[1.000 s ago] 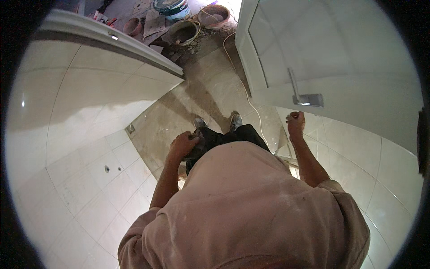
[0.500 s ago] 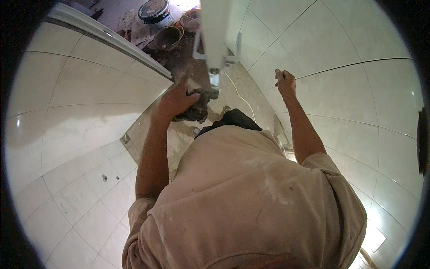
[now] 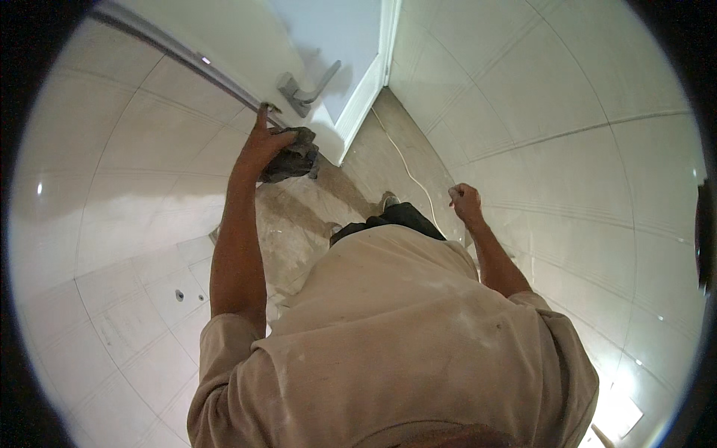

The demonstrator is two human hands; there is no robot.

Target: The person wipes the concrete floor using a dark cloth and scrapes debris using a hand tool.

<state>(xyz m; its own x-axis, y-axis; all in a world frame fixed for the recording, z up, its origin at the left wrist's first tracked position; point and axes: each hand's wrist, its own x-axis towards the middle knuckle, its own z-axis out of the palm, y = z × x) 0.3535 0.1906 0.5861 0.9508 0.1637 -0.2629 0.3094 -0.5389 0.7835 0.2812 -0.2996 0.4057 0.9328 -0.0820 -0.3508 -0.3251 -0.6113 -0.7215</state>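
Observation:
A dark grey crumpled rag (image 3: 290, 158) hangs from my left hand (image 3: 263, 142), pressed between the palm and thumb. The index finger of that hand reaches up to the edge of a white door (image 3: 246, 48), close to the latch. On the door, a grey lever handle (image 3: 306, 91) sits just beyond my fingers and apart from them. My right hand (image 3: 466, 200) is held in the air at the right with its fingers curled in; whatever may be inside them is hidden.
Large pale tiles cover the left wall (image 3: 149, 149) and the right wall (image 3: 567, 164). A thin white cable (image 3: 407, 166) runs along the dusty floor (image 3: 366, 164) beside my feet. The door frame (image 3: 108, 26) borders the left wall.
The door has swung to the left across the doorway, hiding the buckets beyond it. My left hand has moved slightly left with the rag; my right hand has come lower and nearer.

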